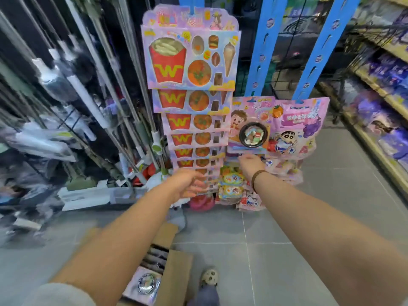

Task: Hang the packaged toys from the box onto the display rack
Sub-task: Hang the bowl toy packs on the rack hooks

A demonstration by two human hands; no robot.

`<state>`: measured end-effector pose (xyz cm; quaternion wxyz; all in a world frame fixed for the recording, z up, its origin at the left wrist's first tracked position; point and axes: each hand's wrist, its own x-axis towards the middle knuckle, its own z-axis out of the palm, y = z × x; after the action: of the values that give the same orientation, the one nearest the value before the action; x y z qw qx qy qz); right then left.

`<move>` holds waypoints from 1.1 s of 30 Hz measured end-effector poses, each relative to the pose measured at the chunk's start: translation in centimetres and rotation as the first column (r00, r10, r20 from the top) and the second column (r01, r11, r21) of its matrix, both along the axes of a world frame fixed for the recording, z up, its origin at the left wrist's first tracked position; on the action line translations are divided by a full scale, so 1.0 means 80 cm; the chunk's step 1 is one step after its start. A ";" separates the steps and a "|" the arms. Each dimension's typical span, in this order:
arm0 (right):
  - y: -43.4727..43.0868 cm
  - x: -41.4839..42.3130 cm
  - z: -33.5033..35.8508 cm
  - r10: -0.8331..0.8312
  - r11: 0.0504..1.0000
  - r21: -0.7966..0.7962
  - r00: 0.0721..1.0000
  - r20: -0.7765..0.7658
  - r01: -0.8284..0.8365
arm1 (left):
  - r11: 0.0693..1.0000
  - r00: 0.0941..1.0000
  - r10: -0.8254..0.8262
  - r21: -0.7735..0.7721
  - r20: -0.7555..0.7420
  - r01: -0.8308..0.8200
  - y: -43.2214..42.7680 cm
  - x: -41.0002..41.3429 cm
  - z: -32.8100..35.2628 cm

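Note:
A pink packaged toy (250, 127) with a black bowl in its blister hangs at the foot of a blue hanging strip (258, 51) on the display rack. My right hand (251, 163) is just under it, with curled fingers pinching its bottom edge. My left hand (187, 184) hovers with relaxed fingers and holds nothing, in front of the lower packs in a column of fries-and-food toy packs (189, 60). The cardboard box (174, 277) stands open on the floor below my arms. One more packaged toy (144, 284) shows inside it.
A second blue strip (315, 51) carries a cartoon-printed pink bag (293, 127). Small packs are piled at the rack's base (231, 186). Mop and broom poles (99, 89) crowd the left, and stocked shelves (379, 89) run along the right. My shoe (208, 277) is beside the box.

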<state>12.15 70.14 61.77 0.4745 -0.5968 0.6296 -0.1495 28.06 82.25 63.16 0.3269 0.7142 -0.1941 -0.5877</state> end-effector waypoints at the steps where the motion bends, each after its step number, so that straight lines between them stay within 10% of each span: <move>1: 0.016 0.010 -0.005 0.042 0.999 0.025 0.999 0.012 -0.043 | 1.000 1.000 0.024 0.018 0.005 -0.025 0.018 0.006 -0.004; 14: 0.211 0.146 -0.048 0.252 0.876 0.383 0.955 0.159 -0.295 | 0.981 0.986 0.152 0.114 0.067 -0.159 0.213 0.120 -0.037; 33: 0.390 0.356 -0.190 -0.151 0.820 0.563 0.988 0.043 0.101 | 0.942 0.981 -0.191 0.289 0.034 0.173 0.320 0.382 -0.179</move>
<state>40.64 101.31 46.55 0.6438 -0.3820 0.6629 -0.0150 58.61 107.86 48.85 0.1590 0.7505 -0.1829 -0.6148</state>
